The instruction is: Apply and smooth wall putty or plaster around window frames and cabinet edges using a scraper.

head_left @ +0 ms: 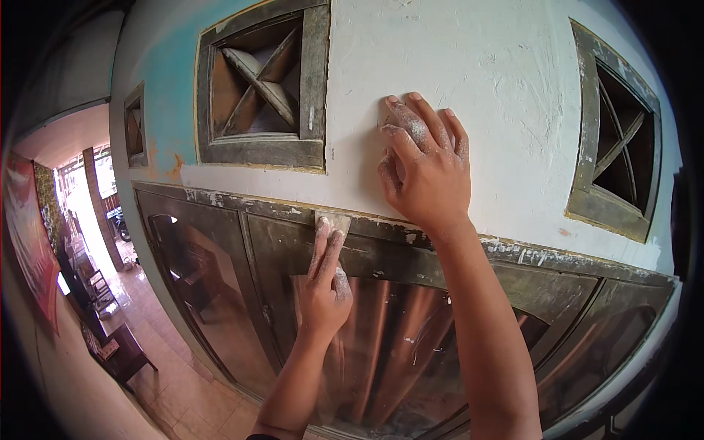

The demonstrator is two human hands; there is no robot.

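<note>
My left hand (325,293) is at the wooden frame's top edge, dusted with white powder. Its first two fingers lie along a small flat scraper (338,222), whose pale blade sits against the strip where frame and wall meet. Any handle is hidden under the palm. Higher and to the right, my right hand (433,165) leans on the white wall (455,59), fingers apart and fingertips touching the plaster, with nothing visible in it. White powder coats its fingers too. Below both hands runs the dark wooden frame (543,254), spotted with white paint, with glass panes under it.
Wooden vents with crossed slats, one at the upper left (315,81) and one at the right (583,172), are set in the wall. Turquoise paint (169,88) shows at the left. Beyond lie a tiled floor (198,400), a dark small table (128,350) and a bright doorway.
</note>
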